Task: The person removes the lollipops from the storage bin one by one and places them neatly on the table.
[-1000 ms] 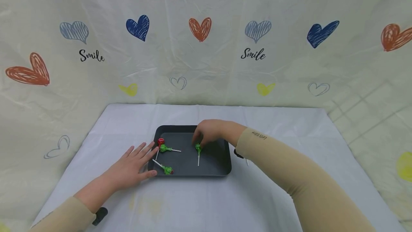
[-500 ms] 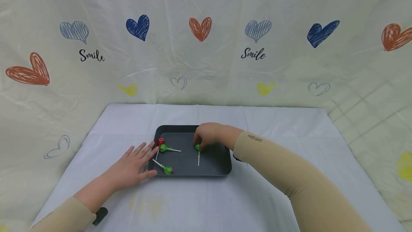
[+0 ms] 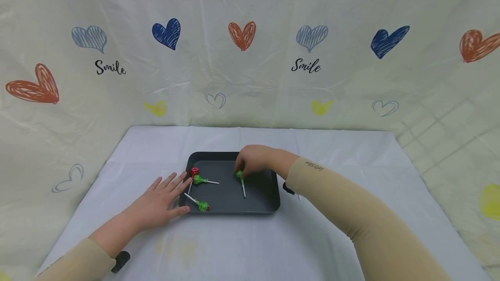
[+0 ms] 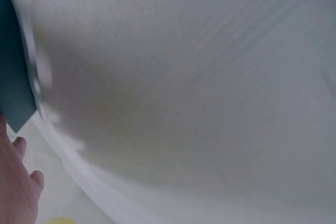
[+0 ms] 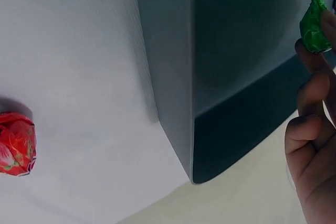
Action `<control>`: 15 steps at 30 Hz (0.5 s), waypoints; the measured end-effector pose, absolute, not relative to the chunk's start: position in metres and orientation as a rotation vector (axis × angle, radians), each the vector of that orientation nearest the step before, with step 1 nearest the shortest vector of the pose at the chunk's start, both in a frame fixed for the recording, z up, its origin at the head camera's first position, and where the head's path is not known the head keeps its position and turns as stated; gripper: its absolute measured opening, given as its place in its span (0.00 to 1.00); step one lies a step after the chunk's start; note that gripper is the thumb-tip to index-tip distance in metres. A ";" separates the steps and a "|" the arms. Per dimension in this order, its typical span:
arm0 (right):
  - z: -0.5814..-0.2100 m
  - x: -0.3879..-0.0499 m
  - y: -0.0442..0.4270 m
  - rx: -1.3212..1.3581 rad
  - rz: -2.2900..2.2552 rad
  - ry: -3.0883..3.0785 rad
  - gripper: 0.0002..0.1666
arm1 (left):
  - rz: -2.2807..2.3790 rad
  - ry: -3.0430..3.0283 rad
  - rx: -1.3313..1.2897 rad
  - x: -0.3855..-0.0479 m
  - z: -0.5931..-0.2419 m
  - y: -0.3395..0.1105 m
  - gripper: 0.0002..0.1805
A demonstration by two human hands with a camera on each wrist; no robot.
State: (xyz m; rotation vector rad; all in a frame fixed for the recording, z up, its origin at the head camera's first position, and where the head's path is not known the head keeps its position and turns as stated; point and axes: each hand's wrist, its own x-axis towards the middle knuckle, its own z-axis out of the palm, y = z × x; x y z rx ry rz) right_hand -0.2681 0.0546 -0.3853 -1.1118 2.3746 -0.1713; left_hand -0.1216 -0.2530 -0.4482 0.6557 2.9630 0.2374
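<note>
A dark grey tray (image 3: 230,210) lies on the table. Over its right half, my right hand (image 3: 253,159) pinches the head of a green-wrapped lollipop (image 3: 240,175) between thumb and fingers; its white stick points toward me. The right wrist view shows the same green lollipop (image 5: 314,27) at the fingertips. Flat and spread, my left hand (image 3: 160,205) rests at the tray's left edge. Near its fingers lie a red lollipop (image 3: 194,171), a green lollipop (image 3: 199,179) partly over it, and another green lollipop (image 3: 203,206). In the left wrist view only part of the left hand (image 4: 18,182) shows.
Outside the tray, a red-wrapped lollipop (image 5: 17,144) lies on the white cloth in the right wrist view. In the head view my right forearm covers most of it, leaving a white stick tip (image 3: 300,197). A heart-printed sheet (image 3: 250,77) hangs behind the table (image 3: 343,151).
My right hand has taken hold of the green lollipop and lifted it slightly; its stick has swung a little to the right. My left hand has stayed in place.
</note>
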 end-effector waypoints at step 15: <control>-0.360 -0.272 0.091 -1.006 -0.344 2.432 0.17 | 0.232 2.953 0.644 -0.116 -0.439 -0.248 0.47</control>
